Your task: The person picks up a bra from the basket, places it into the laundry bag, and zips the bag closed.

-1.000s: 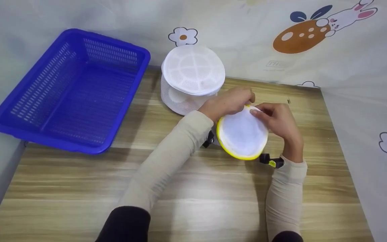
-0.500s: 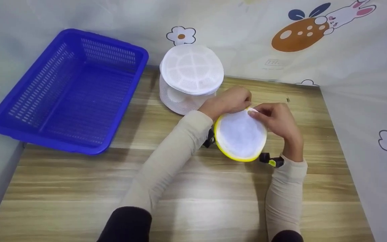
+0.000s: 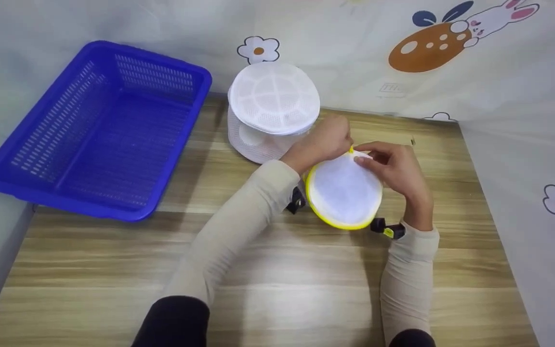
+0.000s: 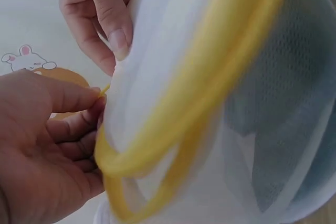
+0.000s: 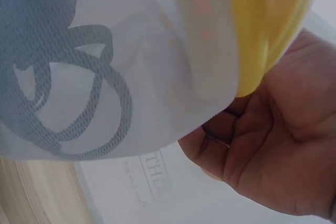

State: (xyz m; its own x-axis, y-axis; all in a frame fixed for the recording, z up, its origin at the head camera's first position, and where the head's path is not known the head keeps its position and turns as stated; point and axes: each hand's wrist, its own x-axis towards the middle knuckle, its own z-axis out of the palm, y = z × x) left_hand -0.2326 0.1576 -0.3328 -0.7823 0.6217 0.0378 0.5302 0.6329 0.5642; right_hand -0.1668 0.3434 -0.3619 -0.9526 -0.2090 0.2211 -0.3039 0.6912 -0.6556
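Between my two hands is a white mesh laundry bag (image 3: 345,190) with yellow trim, its round white end tilted up toward the head camera. My left hand (image 3: 328,137) is at the bag's far edge. In the left wrist view, its thumb and finger pinch a small yellow pull tab (image 4: 104,90) beside the yellow edging (image 4: 205,77). My right hand (image 3: 395,166) pinches the white cloth at the rim just right of the tab. Seen from the right wrist, grey printed lines (image 5: 94,93) run across the bag's side, and the fingertips are partly hidden behind it.
A second white mesh bag (image 3: 275,99), round and standing, is behind my left wrist with pale things inside. To the left stands a blue plastic basket (image 3: 135,214) with slotted sides. Printed cloth (image 3: 335,53) hangs behind the wooden table (image 3: 282,289).
My left hand has shifted slightly up and left, drawing the yellow tab up so it shows between the hands. The right hand keeps its hold on the rim with little movement.
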